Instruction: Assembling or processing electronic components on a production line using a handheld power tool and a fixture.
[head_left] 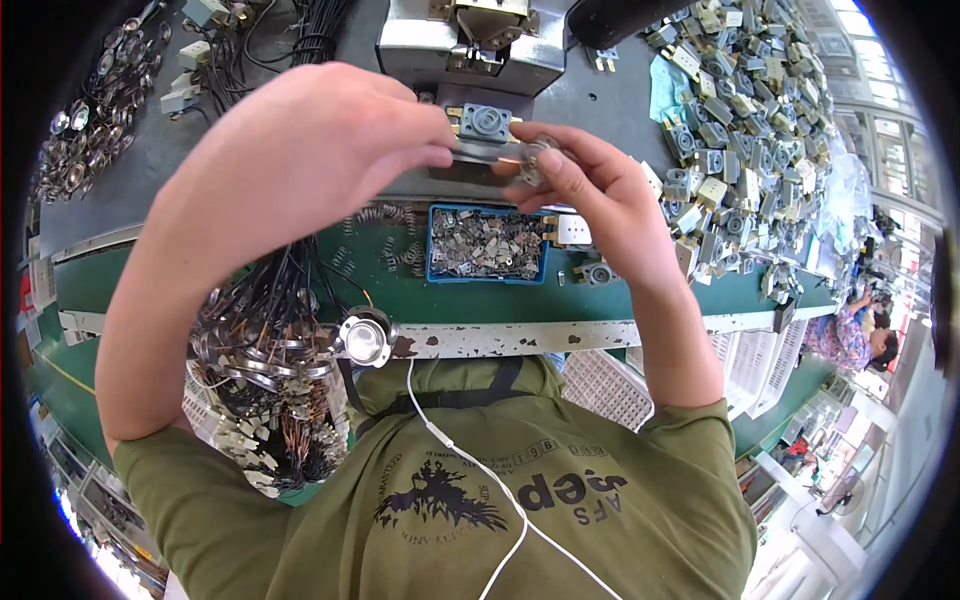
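Note:
My left hand (375, 125) reaches in from the left with fingers closed on one end of a flat, shiny strip (478, 151); motion blurs it and I cannot name its kind. Between the thumb and fingers of my right hand (595, 180) is a small round metal part (538, 163), close to the strip's other end. Whether the two touch is unclear. Just beyond them a grey block with a round coil-like centre and brass tabs (486, 121) lies near the metal machine (475, 45).
A blue tray (430, 250) of small metal pieces sits below my hands, beside a white block (573, 230) and loose springs (390, 250). Many grey-and-white blocks (725, 150) heap at right. Black cables with metal cups (270, 340) hang over the bench edge (480, 342) at left.

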